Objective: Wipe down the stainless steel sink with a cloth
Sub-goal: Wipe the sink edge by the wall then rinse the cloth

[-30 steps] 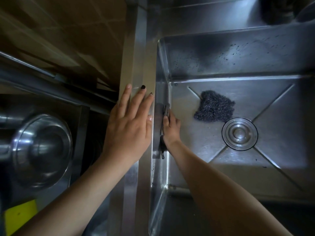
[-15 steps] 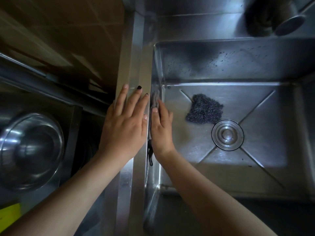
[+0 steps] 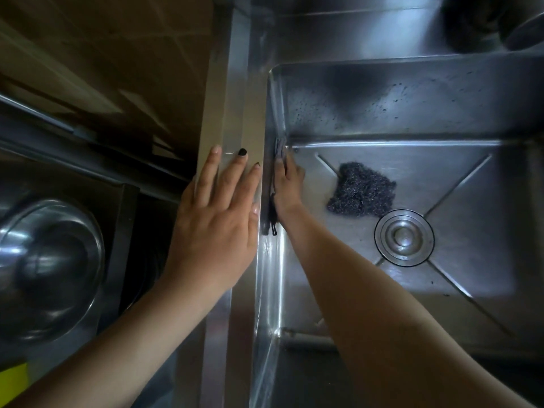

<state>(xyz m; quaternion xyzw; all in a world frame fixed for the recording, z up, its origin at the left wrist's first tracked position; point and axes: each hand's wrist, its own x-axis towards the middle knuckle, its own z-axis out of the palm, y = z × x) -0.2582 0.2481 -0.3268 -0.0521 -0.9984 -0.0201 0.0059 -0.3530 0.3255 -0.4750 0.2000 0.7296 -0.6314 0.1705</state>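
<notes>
Right hand [image 3: 288, 188] lay with its fingers straight and pressed together, holding the cloth [image 3: 279, 148] flat against the inner wall of the sink [image 3: 412, 107], left of the drain [image 3: 404, 237]. The cloth sat between the palm and the steel. A grey tip of it showed past the fingertips near the far corner, and a dark edge with a small loop hung out below the wrist. The forearm ran down across the basin, passing the drain on its near left side.

A dark steel-wool scourer [image 3: 362, 191] rested on the sink floor just up and left of the drain, between the drain and the right hand and apart from the hand. Dark specks dotted the wall beyond the drain.

Farther left of the drain, the left hand [image 3: 217, 213] lay palm down on the flat steel rim, fingers straight and slightly spread, with dark polish on one nail and the thumb at the rim's inner edge.

Well left of the drain, beyond the rim, sat a round shiny metal bowl [image 3: 50, 260], with a yellow object [image 3: 13, 378] at the near left corner. Up and right of the drain, behind the basin, stood a dark round object [image 3: 485, 22], too dim to identify.
</notes>
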